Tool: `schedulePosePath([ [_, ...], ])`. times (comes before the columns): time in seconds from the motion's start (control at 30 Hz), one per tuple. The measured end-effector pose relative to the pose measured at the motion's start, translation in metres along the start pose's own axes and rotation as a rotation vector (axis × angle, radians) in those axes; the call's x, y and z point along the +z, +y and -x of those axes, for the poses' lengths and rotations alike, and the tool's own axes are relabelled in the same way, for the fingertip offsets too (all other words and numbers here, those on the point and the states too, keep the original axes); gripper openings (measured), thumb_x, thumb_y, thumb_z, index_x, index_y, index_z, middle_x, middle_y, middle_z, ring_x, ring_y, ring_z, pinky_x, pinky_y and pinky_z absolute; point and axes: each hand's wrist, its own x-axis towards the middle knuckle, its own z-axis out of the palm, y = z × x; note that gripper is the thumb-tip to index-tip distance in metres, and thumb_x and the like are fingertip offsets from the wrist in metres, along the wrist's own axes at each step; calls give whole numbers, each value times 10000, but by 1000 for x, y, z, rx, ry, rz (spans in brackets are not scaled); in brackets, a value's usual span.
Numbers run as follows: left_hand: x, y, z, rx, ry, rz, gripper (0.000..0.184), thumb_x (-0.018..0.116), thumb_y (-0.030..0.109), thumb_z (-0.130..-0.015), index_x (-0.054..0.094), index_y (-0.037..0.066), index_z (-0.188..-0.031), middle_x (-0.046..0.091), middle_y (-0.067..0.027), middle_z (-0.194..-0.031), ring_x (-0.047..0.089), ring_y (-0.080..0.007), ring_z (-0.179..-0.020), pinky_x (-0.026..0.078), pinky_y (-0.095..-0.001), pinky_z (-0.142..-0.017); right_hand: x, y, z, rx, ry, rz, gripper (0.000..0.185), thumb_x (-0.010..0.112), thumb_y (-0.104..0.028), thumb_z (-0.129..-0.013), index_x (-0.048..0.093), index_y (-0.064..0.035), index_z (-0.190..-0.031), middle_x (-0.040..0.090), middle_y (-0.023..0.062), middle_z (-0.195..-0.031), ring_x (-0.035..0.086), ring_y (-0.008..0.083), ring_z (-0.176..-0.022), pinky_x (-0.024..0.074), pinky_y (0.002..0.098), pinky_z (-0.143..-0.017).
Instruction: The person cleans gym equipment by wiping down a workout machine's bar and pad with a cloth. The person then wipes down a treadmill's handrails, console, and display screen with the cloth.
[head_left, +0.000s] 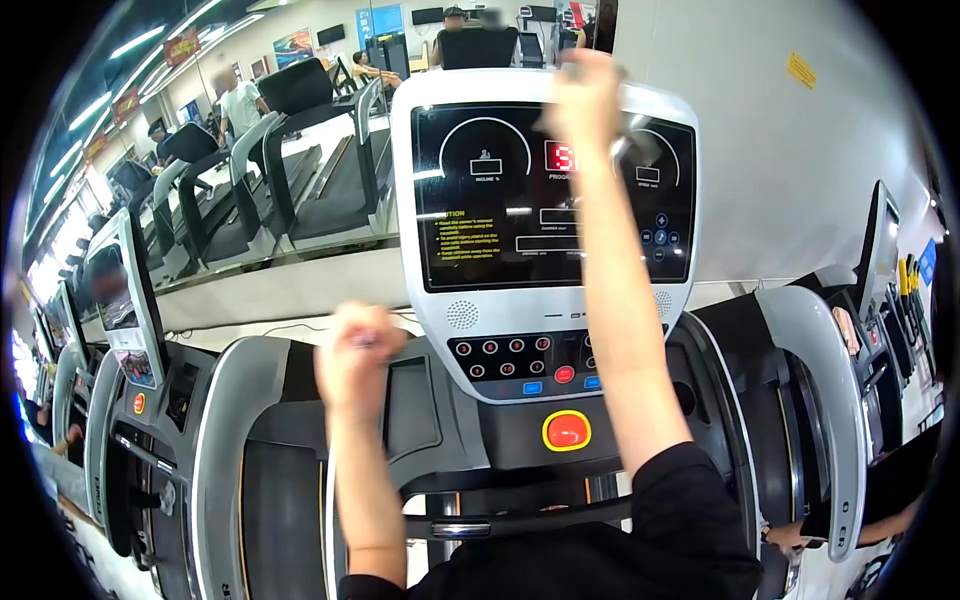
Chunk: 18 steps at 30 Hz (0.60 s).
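Note:
My right hand [587, 95] is raised over the top edge of a treadmill console [545, 310], its forearm crossing the dark display [480, 220]. The fingers are curled and smeared by motion. Greyish blurs show beside it, and I cannot make out whether they are a held thing or a reflection. My left hand [360, 350] is closed like a fist to the left of the console, above the side tray [412, 405]. A small purplish spot shows at its fingers, too small to name. Red digits [562, 157] glow on the display, partly hidden by my right arm.
A red stop button [567, 431] with a yellow ring sits below the console, above a handlebar [462, 530]. Other treadmills stand left [130, 310] and right [815, 400]. A mirror [300, 150] reflects machines and people. At lower right, another person's hand [785, 537] shows.

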Motion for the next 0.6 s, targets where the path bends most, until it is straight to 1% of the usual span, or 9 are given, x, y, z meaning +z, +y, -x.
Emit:
schedulePosePath([
  [0.03, 18, -6, -3, -6, -88, -107, 189, 586, 188, -779, 480, 48, -712, 431, -9, -673, 395, -103, -592, 334, -235, -556, 43, 5, 20, -387, -168, 205, 188, 555, -120, -736, 565, -30, -901, 587, 103, -704, 599, 230, -639, 507, 374, -591],
  [0.07, 32, -17, -8, 27, -282, -22, 152, 584, 130, -795, 492, 36, -720, 447, -3, -686, 406, -88, -617, 337, -216, -562, 82, -3, 54, -576, -573, 775, 93, 507, -118, -751, 579, -61, -767, 589, 88, -708, 598, 251, -644, 495, 408, -619],
  [0.1, 50, -11, -10, -65, -358, -57, 111, 573, 81, -804, 502, 32, -734, 453, 6, -696, 408, -72, -629, 334, -205, -564, 117, 10, 88, -676, -163, -40, 96, 481, -115, -748, 560, -91, -699, 588, 69, -698, 593, 254, -592, 496, 385, -543],
  [0.17, 47, -11, -1, -118, -368, -48, 102, 575, 67, -807, 509, 31, -737, 466, 10, -707, 412, -61, -638, 338, -201, -568, 93, -16, 117, -1435, -598, 476, 59, 503, -126, -722, 539, -86, -745, 573, 49, -676, 579, 221, -520, 475, 341, -439],
  [0.27, -24, -12, 27, -31, -166, -160, 117, 563, 109, -781, 507, 25, -721, 481, -28, -696, 404, -90, -606, 333, -221, -532, 64, -9, 59, -1004, -354, 632, 98, 529, -127, -707, 556, -92, -794, 548, 40, -562, 554, 245, -458, 450, 348, -396],
  [0.33, -67, 3, 42, -13, 62, -330, 169, 539, 158, -780, 473, 41, -678, 435, -24, -608, 388, -109, -575, 303, -234, -526, 19, -20, 29, -627, -77, 304, 159, 524, -98, -686, 570, -70, -835, 595, 118, -742, 584, 297, -635, 487, 376, -568],
  [0.43, -68, 13, 38, -60, 176, 65, 222, 517, 179, -786, 413, 57, -632, 373, -16, -577, 330, -106, -543, 250, -242, -500, -1, -26, 31, -320, 162, 133, 114, 540, -120, -670, 576, -77, -769, 591, 101, -744, 580, 283, -678, 475, 387, -639],
  [0.5, -12, 6, 33, 15, -45, -47, 216, 545, 184, -792, 459, 36, -659, 412, -23, -611, 370, -120, -566, 284, -247, -504, 29, -30, 74, -615, -116, 303, 91, 585, -170, -670, 586, -95, -720, 577, 70, -677, 575, 252, -649, 478, 348, -630],
  [0.6, 48, -14, 26, -122, -500, -118, 139, 572, 51, -774, 472, 33, -678, 469, 9, -664, 406, -67, -605, 330, -217, -521, -1, -85, 116, -810, -1076, 687, 135, 581, -194, -691, 623, -81, -751, 603, 92, -702, 580, 254, -619, 483, 363, -596],
])
